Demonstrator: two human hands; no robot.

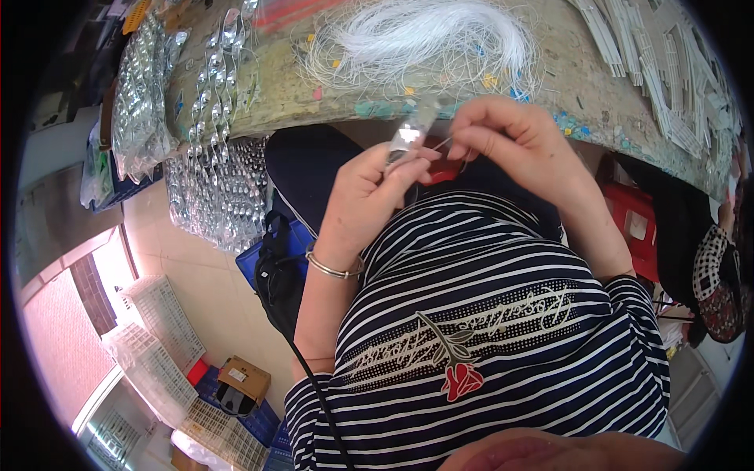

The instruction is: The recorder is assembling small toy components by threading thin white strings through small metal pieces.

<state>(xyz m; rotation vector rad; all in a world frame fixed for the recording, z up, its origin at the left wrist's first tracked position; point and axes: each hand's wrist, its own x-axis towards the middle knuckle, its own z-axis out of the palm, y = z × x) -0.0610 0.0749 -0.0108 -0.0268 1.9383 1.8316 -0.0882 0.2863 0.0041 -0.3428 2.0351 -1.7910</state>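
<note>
My left hand (369,192) is closed around a shiny silver strip (408,135), which points up and slightly right over my lap, in front of the table edge. The strip's upper end is blurred. Just right of it, my right hand (514,141) pinches a thin white string (445,144) between thumb and fingers. This string runs toward my left fingertips; whether it is tied to the strip I cannot tell. Beyond both hands, a loose bundle of white strings (432,35) lies on the worn table (287,98).
Twisted silver strips (216,86) hang over the table's left edge beside plastic-bagged ones (145,102). Flat white strips (667,86) are piled at the right. White crates (161,322) and a cardboard box (243,378) stand lower left. Another person's checked sleeve (711,251) shows at right.
</note>
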